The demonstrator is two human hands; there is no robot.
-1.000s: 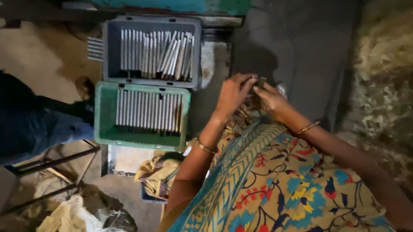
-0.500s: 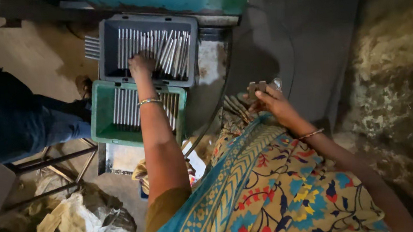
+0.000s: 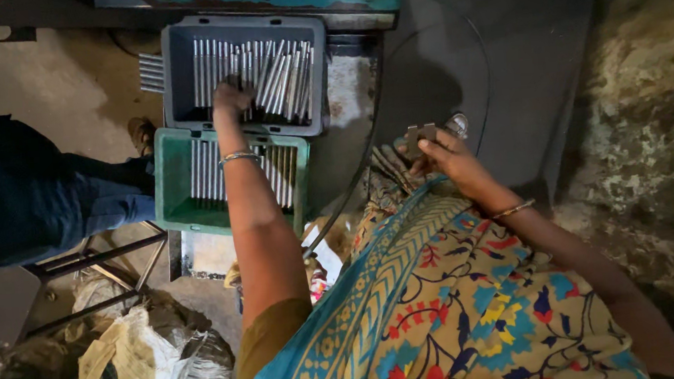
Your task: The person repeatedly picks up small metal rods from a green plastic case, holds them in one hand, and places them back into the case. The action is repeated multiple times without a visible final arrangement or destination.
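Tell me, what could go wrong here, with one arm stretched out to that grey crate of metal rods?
The left hand reaches across the green crate into the grey crate, where the metal rods lie crossed and loose; pulling one might drag others out or pinch fingers. The right hand holds a small metal gauge-like piece over the lap, which could slip while attention is elsewhere. Dim light may hide sharp rod ends.
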